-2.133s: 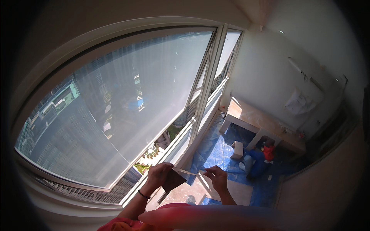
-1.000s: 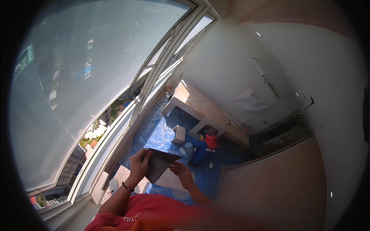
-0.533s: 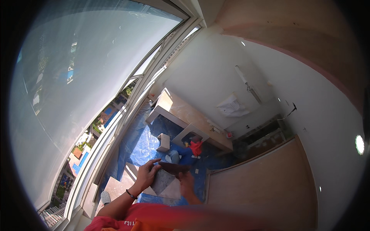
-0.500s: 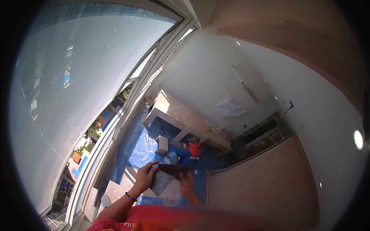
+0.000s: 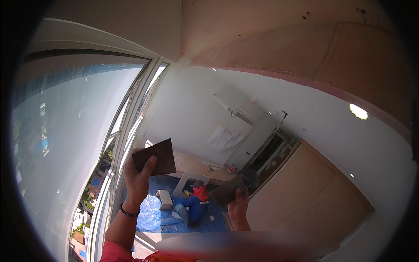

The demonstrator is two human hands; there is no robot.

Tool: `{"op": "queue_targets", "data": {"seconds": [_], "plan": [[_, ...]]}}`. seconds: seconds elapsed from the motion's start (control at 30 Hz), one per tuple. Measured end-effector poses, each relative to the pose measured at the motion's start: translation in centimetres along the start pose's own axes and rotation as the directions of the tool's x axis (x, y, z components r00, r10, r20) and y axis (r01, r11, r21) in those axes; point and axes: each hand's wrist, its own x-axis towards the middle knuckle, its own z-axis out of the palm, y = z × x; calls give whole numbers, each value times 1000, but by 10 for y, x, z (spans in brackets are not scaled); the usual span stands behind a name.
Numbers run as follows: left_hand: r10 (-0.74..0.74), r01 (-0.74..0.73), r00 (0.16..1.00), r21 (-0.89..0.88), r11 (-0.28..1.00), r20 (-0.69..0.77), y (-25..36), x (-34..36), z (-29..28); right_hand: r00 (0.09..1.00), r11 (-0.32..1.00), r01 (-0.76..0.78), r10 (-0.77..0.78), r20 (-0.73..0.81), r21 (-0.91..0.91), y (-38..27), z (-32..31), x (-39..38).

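Note:
My left hand [image 5: 136, 172] is raised at the left of centre, closed on a dark brown, thin square sheet [image 5: 163, 153], thumb across its face; a dark bracelet circles that wrist. My right hand [image 5: 238, 208], lower and further right, grips a second dark, thin piece [image 5: 222, 192], tilted, with its far edge blurred. The two pieces are apart.
A co-worker [image 5: 196, 210] in blue, with a red head covering, sits on blue sheeting [image 5: 152, 218] beside a small box [image 5: 163, 199] and long wooden bench [image 5: 209, 171]. A large window [image 5: 74, 144] is left; a big wooden panel [image 5: 305, 196] right; plywood overhead [image 5: 279, 43].
My view has tilted upward. My hands, earlier together at the dark material, have moved apart, each now holding a separate piece; my left hand has risen.

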Motion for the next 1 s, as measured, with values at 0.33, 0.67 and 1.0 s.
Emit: {"op": "queue_targets", "data": {"seconds": [0.33, 0.67, 1.0], "plan": [[903, -915, 387, -46, 402, 189, 190, 86, 142, 841, 903, 429, -410, 355, 27, -172, 113, 68], [987, -992, -56, 108, -72, 150, 268, 89, 224, 379, 303, 923, -618, 689, -236, -285, 270, 28], [968, -981, -11, 186, -59, 252, 281, 83, 236, -19, -136, 982, -760, 650, -130, -306, 319, 24]]}}
